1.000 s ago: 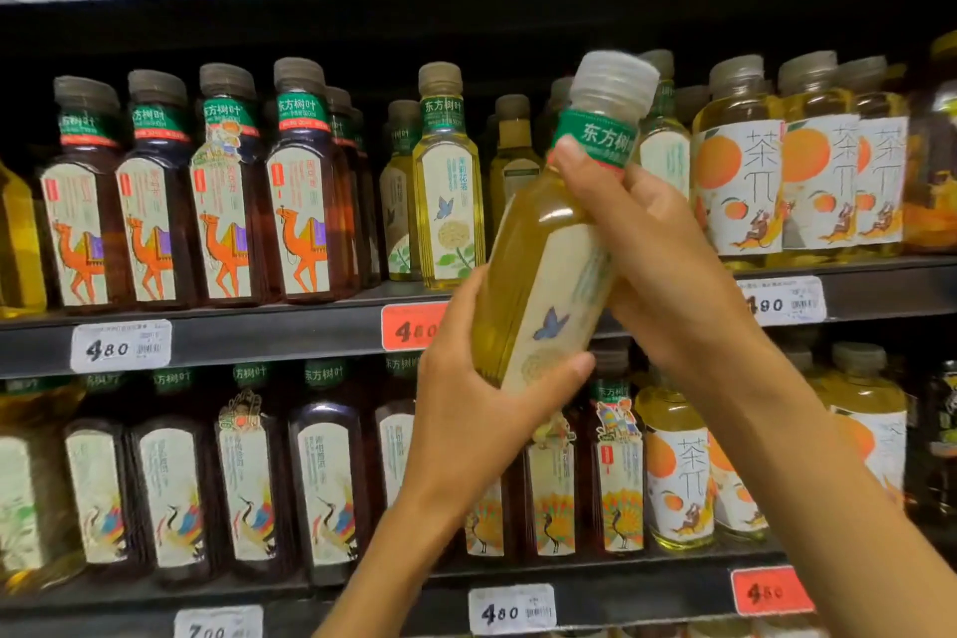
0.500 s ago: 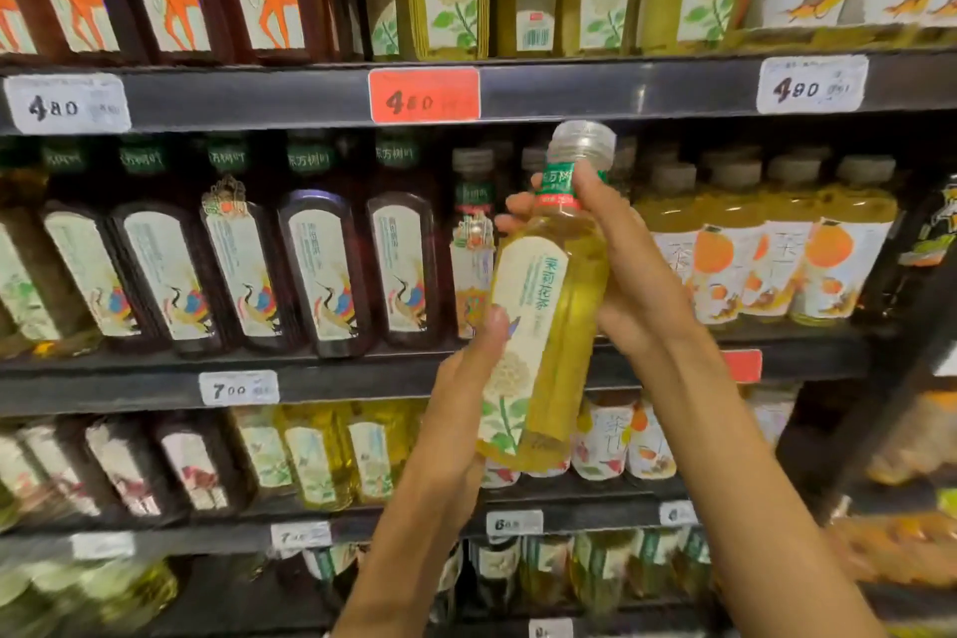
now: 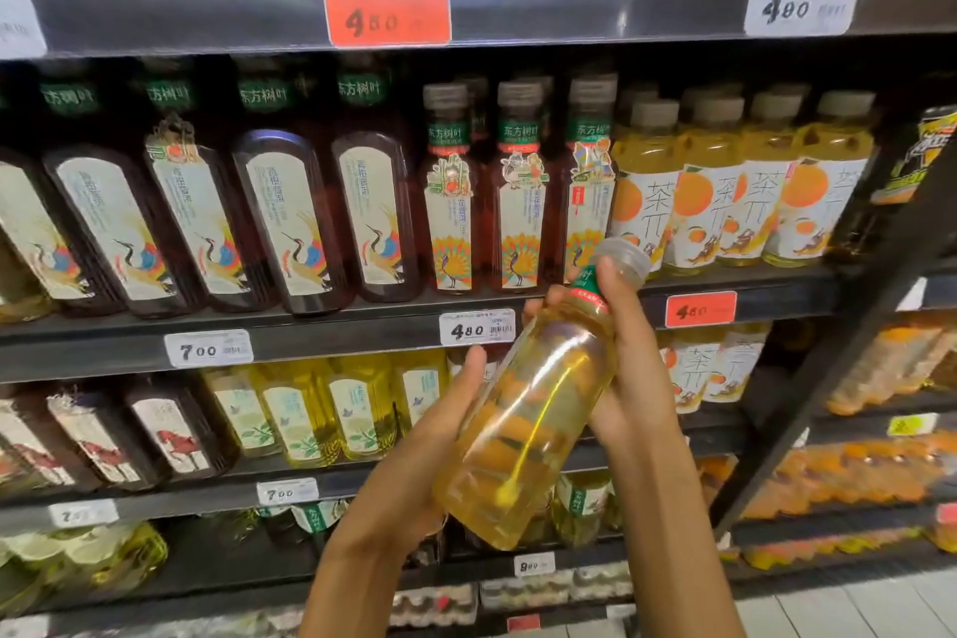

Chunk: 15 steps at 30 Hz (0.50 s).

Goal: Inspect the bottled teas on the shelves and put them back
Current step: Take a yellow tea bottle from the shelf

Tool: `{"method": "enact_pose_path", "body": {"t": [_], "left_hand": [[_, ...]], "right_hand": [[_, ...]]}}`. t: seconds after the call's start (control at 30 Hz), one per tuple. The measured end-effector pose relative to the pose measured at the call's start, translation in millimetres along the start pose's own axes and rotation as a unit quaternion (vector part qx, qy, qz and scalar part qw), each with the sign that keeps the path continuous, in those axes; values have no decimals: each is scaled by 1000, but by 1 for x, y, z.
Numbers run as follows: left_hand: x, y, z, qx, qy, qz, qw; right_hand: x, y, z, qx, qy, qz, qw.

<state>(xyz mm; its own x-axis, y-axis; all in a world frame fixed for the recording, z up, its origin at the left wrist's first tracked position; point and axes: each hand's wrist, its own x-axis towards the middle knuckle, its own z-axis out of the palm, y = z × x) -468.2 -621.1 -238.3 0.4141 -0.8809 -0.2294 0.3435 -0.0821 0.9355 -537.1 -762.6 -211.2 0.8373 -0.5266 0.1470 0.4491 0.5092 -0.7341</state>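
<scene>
Bottled tea (image 3: 533,420): pale yellow liquid, clear cap, green neck band; held tilted in front of the shelves, cap up and to the right, plain side toward the camera. Left hand (image 3: 414,471): cups the lower body from the left, thumb laid along the bottle's side, fingers curled behind it. Right hand (image 3: 629,378): grips the neck and shoulder, fingers wrapped round just below the cap. Middle shelf (image 3: 310,337): dark bottles with crane labels (image 3: 295,218), peacock-label bottles (image 3: 518,192), orange-label bottles (image 3: 714,181), all upright. Red price tag (image 3: 387,13) on the shelf edge above; white price tag (image 3: 476,326) just left of the held bottle's neck.
</scene>
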Motion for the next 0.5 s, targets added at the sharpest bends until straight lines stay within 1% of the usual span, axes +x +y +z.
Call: {"method": "enact_pose_path", "body": {"t": [0.07,0.17,0.23,0.3,0.33,0.37,0.4,0.47,0.5], "left_hand": [[-10,-5,3,5,-43,9,999],[-11,-11,11,-72,-67,24,995],[-10,-9,19,-127,-95,3,987],[-9,-13,22,-184,-136,-21,973],[-8,-14,22,-195,-148,-29,969],[-7,-14,22,-188,-153,-36,970],[-5,-13,19,-158,-138,-33,977],[-2,-12,12,-48,-77,-7,996],[-1,-11,8,-11,-56,4,998]], "right_hand": [[-3,1,-1,-36,5,-4,999],[-5,-5,-5,-43,-9,3,999],[-5,-8,-7,-20,-29,21,999],[-3,-6,-6,42,-19,37,998],[-3,-4,-6,75,-11,36,996],[-2,-3,-5,98,-2,30,995],[-2,-3,-6,107,8,21,994],[-3,-3,-9,71,38,0,997],[-4,-4,-10,37,57,-10,998]]}}
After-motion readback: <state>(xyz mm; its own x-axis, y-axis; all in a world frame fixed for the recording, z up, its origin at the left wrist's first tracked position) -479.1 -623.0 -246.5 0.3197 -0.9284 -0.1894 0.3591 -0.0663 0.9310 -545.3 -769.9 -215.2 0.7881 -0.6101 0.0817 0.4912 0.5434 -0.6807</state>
